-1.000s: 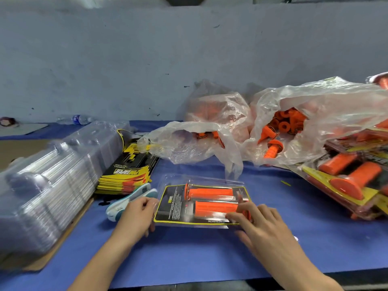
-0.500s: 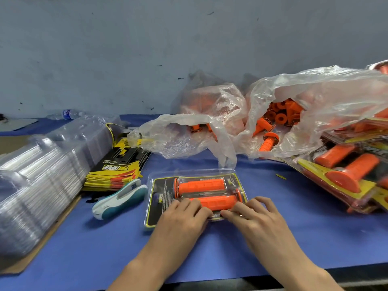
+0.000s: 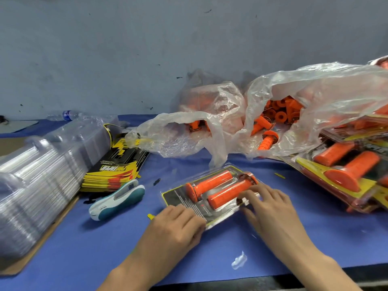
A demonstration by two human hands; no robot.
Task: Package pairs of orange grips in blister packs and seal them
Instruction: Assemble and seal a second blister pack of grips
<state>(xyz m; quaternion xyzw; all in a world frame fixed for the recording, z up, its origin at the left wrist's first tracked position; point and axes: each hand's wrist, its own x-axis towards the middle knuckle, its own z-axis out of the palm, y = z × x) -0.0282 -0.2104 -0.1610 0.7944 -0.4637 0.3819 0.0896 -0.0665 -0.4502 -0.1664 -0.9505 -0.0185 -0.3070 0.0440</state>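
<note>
A clear blister pack (image 3: 178, 198) with a black and yellow card lies slanted on the blue table. Two orange grips (image 3: 212, 183) lie side by side in it. My left hand (image 3: 178, 225) rests on the pack's near left corner with fingers curled over the edge. My right hand (image 3: 270, 208) presses with spread, straight fingers on the pack's right end, beside the nearer grip (image 3: 228, 193).
A teal and white stapler (image 3: 117, 199) lies left of the pack. Behind it are stacked printed cards (image 3: 113, 171) and a long stack of empty blisters (image 3: 37, 177). Plastic bags of loose orange grips (image 3: 279, 114) sit behind. Finished packs (image 3: 344, 171) pile at the right.
The pack has turned counter-clockwise, its right end now farther away. My left hand slid from the pack's middle to its near left corner; my right hand moved to the right end.
</note>
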